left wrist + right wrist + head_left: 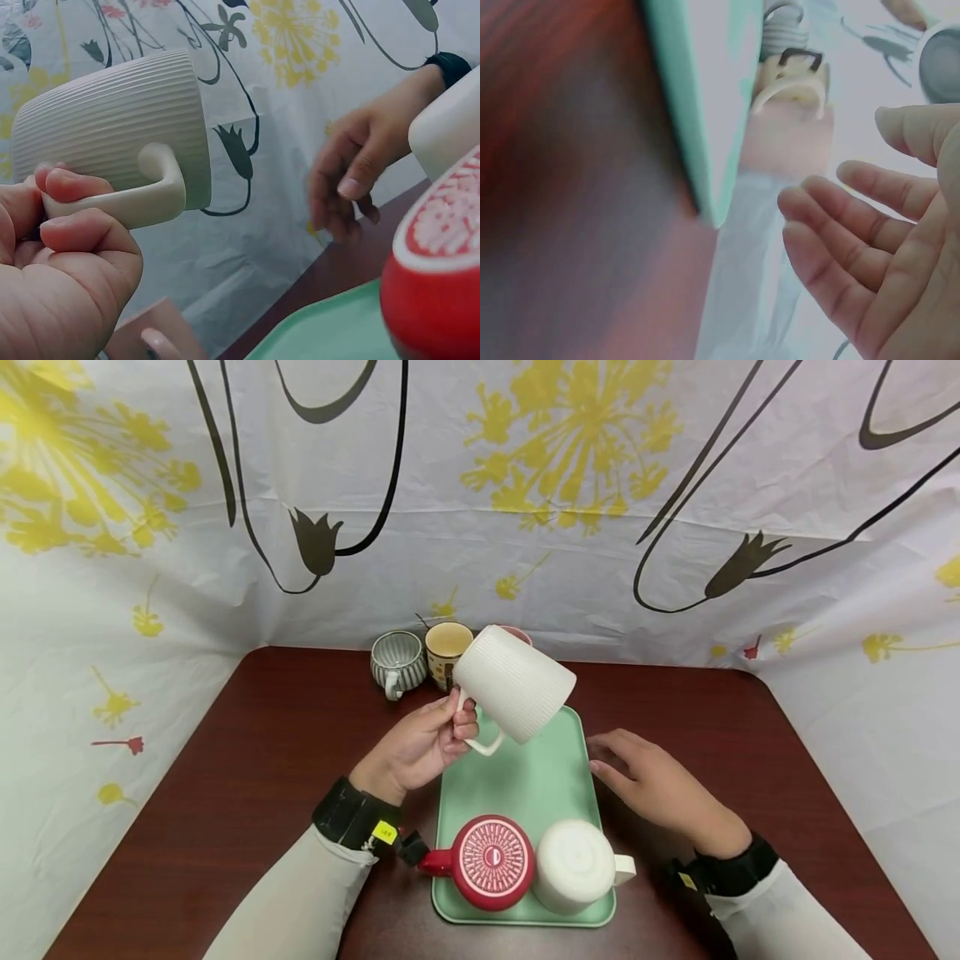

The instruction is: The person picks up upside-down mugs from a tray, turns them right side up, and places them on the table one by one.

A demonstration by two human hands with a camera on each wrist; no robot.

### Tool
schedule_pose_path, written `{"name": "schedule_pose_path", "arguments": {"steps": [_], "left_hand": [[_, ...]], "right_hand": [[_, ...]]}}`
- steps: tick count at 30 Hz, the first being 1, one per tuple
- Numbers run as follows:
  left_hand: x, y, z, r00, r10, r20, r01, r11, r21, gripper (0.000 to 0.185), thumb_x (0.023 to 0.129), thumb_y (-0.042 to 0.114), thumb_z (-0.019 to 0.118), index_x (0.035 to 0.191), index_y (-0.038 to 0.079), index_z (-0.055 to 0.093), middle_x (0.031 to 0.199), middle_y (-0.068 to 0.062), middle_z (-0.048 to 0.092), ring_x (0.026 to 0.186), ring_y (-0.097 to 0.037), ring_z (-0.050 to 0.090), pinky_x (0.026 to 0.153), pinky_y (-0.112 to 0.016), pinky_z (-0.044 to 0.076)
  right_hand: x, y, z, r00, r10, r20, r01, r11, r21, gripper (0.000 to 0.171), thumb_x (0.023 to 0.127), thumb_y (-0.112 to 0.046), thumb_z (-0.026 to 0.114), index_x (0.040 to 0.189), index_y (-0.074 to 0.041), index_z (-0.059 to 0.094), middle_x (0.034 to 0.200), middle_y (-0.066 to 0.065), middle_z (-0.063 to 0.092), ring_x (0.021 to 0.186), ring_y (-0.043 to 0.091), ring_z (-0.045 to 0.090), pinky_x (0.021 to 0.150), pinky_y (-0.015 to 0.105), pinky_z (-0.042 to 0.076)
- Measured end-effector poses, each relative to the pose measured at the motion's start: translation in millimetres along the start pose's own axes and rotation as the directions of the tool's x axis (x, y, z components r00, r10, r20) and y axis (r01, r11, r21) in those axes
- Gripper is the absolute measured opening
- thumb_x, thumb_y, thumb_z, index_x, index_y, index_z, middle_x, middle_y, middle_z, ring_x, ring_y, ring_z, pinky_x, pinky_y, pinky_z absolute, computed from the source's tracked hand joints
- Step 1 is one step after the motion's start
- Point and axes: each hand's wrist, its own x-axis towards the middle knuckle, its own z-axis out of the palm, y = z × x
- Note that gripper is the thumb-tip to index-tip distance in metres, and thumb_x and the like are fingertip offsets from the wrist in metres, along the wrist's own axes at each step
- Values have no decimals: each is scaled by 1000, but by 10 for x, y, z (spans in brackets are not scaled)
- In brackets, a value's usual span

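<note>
My left hand (427,743) grips the handle of a white ribbed mug (516,683), which hangs tilted above the far part of a green tray (525,785). In the left wrist view, curled fingers and thumb wrap the handle of the same mug (112,124). My right hand (660,785) is beside the tray's right edge, fingers loosely bent and holding nothing; the right wrist view shows its bare palm (900,255). At the tray's near end, a red mug (492,862) and a white mug (573,866) stand upside down side by side.
Behind the tray, near the back wall, are a grey striped cup (397,660), a yellow patterned mug (447,647) and a pink mug (517,633), mostly hidden by the raised mug. A patterned white curtain (450,560) encloses the dark red table (300,718).
</note>
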Motion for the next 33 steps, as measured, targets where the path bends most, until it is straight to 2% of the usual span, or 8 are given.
{"name": "schedule_pose_path", "arguments": {"steps": [5,9,13,16,20,23,27,33], "left_hand": [[62,16,91,1000,11,23,-11,1000,-1,32,112,38,35,101,12,50,84,7,47,73,-3,46,59,-14,36],[108,40,182,999,21,39,-21,1000,0,33,113,37,35,100,12,51,84,6,47,73,-3,46,59,-14,37],[128,70,268,997,69,46,-67,997,-33,33,111,38,37,97,12,53,84,6,47,73,-3,47,60,-14,37],[145,83,312,991,121,53,-117,991,-64,34,112,38,34,97,14,53,85,6,47,73,-3,46,61,-14,36],[181,69,351,986,149,76,-142,986,-88,36,112,37,30,97,15,54,85,7,47,74,-4,46,62,-15,35],[213,49,377,985,150,89,-142,986,-90,37,112,37,30,96,15,55,85,7,47,76,-4,46,62,-15,36],[245,41,408,984,162,70,-159,986,-43,36,112,36,28,95,17,54,87,8,48,79,-5,47,65,-15,38],[240,29,449,979,203,19,-203,970,131,24,113,28,31,105,17,52,97,5,50,93,-6,55,85,-17,50]], "right_hand": [[202,-226,-85,989,-114,100,92,975,201,33,104,-26,66,135,-17,64,121,-3,70,103,7,67,84,30,58],[418,-401,-81,959,-215,187,105,875,472,29,105,-19,63,132,-7,66,121,8,72,109,13,69,89,32,59],[597,-497,-38,938,-276,209,45,695,718,28,107,-15,58,128,3,65,118,15,72,110,17,71,89,34,59],[670,-531,6,938,-272,213,-40,527,849,28,109,-22,56,130,-7,65,118,5,73,112,14,70,89,32,58],[713,-586,51,941,-269,206,-124,293,948,26,110,-29,51,131,-19,64,124,-7,68,117,9,67,91,28,56],[726,-630,40,953,-252,171,-130,173,976,23,110,-27,51,125,-20,68,121,-11,67,114,6,62,90,27,54],[737,-672,-36,965,-228,128,-114,75,991,20,109,-19,53,117,-20,72,112,-9,68,108,8,58,89,27,53],[765,-707,-178,971,-213,109,-96,67,993,21,110,-14,49,112,-11,70,108,-3,70,103,10,63,87,24,54]]}}
